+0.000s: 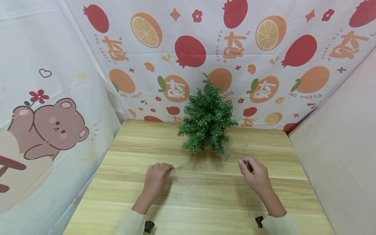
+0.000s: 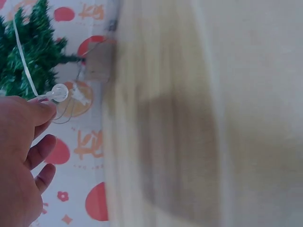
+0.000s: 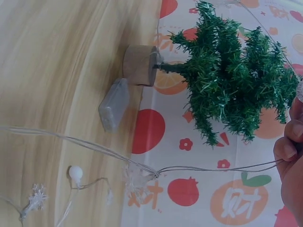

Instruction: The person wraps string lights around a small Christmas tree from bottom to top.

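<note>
A small green artificial Christmas tree [image 1: 208, 119] on a round wooden base [image 3: 139, 66] stands at the back of the table. In front of it my left hand [image 1: 157, 178] pinches a thin strand of string lights between thumb and forefinger, with a clear round bulb [image 2: 59, 92] by the fingertips. To the right, my right hand [image 1: 255, 173] grips another part of the string lights [image 3: 99, 147] with curled fingers. Clear snowflake ornaments [image 3: 36, 197] and a small white ball [image 3: 75, 172] hang along the wire. In the head view the wire is faint.
Beside the tree base lies a flat grey box [image 1: 225, 154], probably the lights' battery pack. The wooden table [image 1: 188, 215] ends at a fruit-printed cloth [image 1: 191, 50] behind the tree. A bear-printed cloth [image 1: 63, 124] hangs at the left, and a pale panel [image 1: 340, 130] stands on the right.
</note>
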Available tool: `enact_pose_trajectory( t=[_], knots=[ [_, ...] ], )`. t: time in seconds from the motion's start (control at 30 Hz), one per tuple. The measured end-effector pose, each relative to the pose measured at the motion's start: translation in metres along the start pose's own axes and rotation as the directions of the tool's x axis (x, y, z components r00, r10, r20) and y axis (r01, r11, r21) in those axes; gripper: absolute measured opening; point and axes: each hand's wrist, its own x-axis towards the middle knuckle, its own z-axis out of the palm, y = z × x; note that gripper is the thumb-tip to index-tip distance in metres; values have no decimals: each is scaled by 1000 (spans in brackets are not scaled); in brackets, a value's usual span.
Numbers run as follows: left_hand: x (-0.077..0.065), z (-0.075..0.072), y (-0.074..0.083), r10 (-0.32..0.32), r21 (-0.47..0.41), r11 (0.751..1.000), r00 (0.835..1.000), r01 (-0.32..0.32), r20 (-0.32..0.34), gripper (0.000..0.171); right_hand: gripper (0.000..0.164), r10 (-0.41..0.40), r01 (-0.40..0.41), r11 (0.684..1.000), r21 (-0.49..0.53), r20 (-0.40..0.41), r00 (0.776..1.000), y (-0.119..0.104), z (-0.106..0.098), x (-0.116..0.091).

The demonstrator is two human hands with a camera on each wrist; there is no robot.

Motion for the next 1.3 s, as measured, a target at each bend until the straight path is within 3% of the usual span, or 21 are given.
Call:
enact_pose_trajectory(
  t=[0.27,0.57,0.7,0.9,1.03,1.17,1.3],
  knots=[
    [23,-6,-9,-69,-12,998,995,68,-66,16,17,-3,3,1000,-11,7,1000,-7,-4,5],
    [43,-7,-16,-174,-74,983,981,168,-80,11,18,-20,20,1000,15,3,1000,-12,-5,9],
    [49,-9,-19,-182,-70,982,977,175,-114,12,14,-19,19,1000,20,16,1000,-16,-6,13],
    [63,-8,-16,-216,-66,975,972,210,-97,8,17,-61,61,998,17,4,998,-20,-13,19],
    [71,-4,-16,-247,-61,968,964,242,-99,6,11,-65,65,998,-4,5,998,-20,-17,20],
    [79,-1,-18,-244,-64,969,964,238,-107,5,2,-64,64,998,-16,5,998,-20,-18,21],
    [88,0,-22,-223,-61,974,969,217,-105,5,4,-68,68,998,-18,-4,998,-21,-19,24]
  ],
)
